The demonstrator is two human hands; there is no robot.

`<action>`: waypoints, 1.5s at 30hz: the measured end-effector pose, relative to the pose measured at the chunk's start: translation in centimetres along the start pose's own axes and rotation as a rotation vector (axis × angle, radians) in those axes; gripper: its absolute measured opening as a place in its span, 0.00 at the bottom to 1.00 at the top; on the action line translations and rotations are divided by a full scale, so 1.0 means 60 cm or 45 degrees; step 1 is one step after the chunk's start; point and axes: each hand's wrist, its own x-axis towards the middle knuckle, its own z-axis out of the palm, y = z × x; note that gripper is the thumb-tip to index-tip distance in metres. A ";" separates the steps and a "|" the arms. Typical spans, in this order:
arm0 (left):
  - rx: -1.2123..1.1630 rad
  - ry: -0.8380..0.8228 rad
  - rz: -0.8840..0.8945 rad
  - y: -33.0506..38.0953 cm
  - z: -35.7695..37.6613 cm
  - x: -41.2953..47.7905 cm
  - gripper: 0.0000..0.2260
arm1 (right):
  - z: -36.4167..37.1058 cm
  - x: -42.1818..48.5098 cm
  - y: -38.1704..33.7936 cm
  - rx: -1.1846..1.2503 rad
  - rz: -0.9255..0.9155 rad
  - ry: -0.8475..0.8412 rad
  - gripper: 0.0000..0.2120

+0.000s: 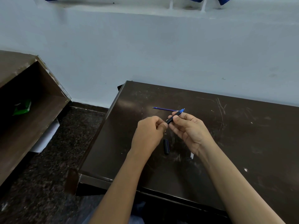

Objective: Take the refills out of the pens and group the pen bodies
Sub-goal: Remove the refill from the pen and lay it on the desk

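Seated at a dark, scratched table (242,135), both bare forearms reaching in over its near edge. Holds a pen (175,116) above the middle of the table in the right grip (189,131), thumb and fingertips clamped round the black barrel, palm turned up and to the left. Points the pen's blue tip toward the far edge and a little to the right, tilted up off the surface. Meets the pen's rear end with the left grip (149,131), fingers curled in, thumb and forefinger closed on that end as far as can be seen. Beyond both hands, nearer the far edge: a thin blue refill (164,108), flat on the table and roughly along that edge, one end just beside the pen's tip, contact there unclear. Between the two wrists, toward the near edge: a short black pen piece (166,146) with a blue streak down one side, lying flat, apart from both hands; cap or barrel section, cannot tell. Just beside the right wrist: a small clear-and-white sliver (191,155), partly hidden by the arm, too small to name. Off the table's left edge: a dark speckled floor (56,167) and a brown wooden shelf (40,101), with a green packet (21,107) inside it and a white roll (47,136) just below it. Behind the far edge: a pale blue wall (161,46).
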 end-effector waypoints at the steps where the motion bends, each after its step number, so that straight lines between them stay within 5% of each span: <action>1: 0.000 0.034 0.009 -0.001 -0.001 -0.001 0.02 | 0.000 0.000 0.000 -0.004 0.000 0.003 0.07; 7: -0.034 -0.098 -0.075 -0.005 0.003 -0.001 0.13 | 0.001 0.001 0.002 -0.036 0.000 0.004 0.08; 13: 0.072 -0.004 0.061 -0.008 -0.005 -0.005 0.03 | -0.002 0.002 0.002 -0.040 0.012 0.018 0.07; 18: 0.036 -0.179 -0.006 -0.004 0.005 -0.004 0.13 | -0.002 0.000 0.003 -0.031 0.006 0.002 0.07; 24: 0.050 -0.070 0.090 -0.009 -0.003 -0.005 0.07 | -0.002 0.000 0.002 -0.016 0.006 -0.038 0.08; 32: -0.072 -0.307 -0.013 -0.001 0.000 -0.004 0.11 | -0.014 0.004 -0.007 0.009 0.001 -0.132 0.12; 45: 0.009 -0.166 0.019 -0.012 -0.013 -0.006 0.08 | -0.012 0.017 0.014 -0.022 -0.027 -0.101 0.05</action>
